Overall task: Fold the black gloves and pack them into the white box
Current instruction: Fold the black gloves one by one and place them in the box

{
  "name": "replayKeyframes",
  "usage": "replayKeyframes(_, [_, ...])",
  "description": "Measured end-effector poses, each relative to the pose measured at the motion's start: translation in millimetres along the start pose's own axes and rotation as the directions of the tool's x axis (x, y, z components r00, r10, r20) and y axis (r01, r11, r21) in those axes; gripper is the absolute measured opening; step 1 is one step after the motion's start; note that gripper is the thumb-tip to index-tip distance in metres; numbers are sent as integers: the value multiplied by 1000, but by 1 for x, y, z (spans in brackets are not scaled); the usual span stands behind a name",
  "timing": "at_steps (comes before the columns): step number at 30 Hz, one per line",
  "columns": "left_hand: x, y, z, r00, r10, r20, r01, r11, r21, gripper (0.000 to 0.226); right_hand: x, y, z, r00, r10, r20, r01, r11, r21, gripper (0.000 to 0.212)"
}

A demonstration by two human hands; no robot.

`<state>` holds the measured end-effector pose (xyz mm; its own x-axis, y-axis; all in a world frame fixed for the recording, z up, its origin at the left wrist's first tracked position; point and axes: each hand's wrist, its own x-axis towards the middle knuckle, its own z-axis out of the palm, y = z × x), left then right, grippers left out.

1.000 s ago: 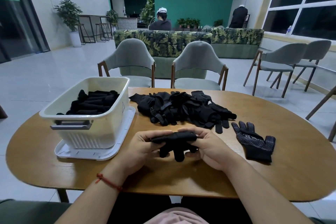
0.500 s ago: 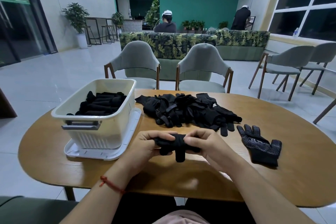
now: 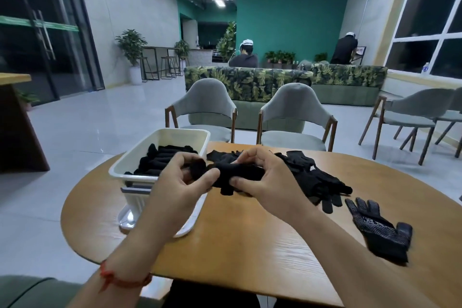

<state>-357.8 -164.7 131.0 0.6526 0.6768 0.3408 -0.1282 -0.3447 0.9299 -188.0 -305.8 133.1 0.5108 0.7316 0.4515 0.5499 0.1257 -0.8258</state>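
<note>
Both hands have risen since a second ago, carrying the rolled black glove (image 3: 240,174) up from just above the wooden table (image 3: 250,245) so that it now sits in front of the box and the pile in my head view. My left hand (image 3: 182,182) pinches the bundle's left end, thumb and curled fingers closed on the fabric. My right hand (image 3: 265,180) grips the right end, fingers curled over the top and thumb pressed in from below. One glove finger dangles from the underside of the bundle.

At ten o'clock from the hands stands the white box (image 3: 180,132), resting on its white lid (image 3: 190,222), partly hidden by my left wrist. Folded gloves (image 3: 160,160) lie in rows inside it.

At three o'clock, behind my right hand, the heap of loose black gloves (image 3: 312,177) spreads across the table. At four o'clock, apart from the heap, a single dotted glove (image 3: 380,230) lies flat near the table's right edge.

A red cord bracelet (image 3: 120,280) circles my left wrist. Two grey chairs (image 3: 295,105) face the table at twelve o'clock, with a leaf-print sofa (image 3: 250,82) behind them.
</note>
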Motion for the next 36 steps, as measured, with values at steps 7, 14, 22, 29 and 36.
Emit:
replayKeyframes(7, [43, 7, -65, 992, 109, -68, -95, 979, 183, 35, 75, -28, 37, 991, -19, 133, 30, 996, -82, 31])
replayKeyframes(14, [93, -2, -92, 997, 71, -13, -62, 930, 362, 21, 159, -26, 71, 982, 88, 169, -109, 987, 118, 36])
replayKeyframes(22, [146, -22, -79, 988, -58, 141, -51, 747, 663, 4, 214, -19, 82, 931, 130, 341, 69, 855, -514, 31])
replayKeyframes(29, [165, -46, -72, 928, -263, 263, -69, 573, 816, 17, 239, 10, 110, 861, 319, 397, 149, 587, -795, 36])
replayKeyframes(36, [159, -60, -70, 939, -234, 253, -78, 573, 816, 39, 235, 22, 132, 898, 229, 375, 332, 205, -921, 44])
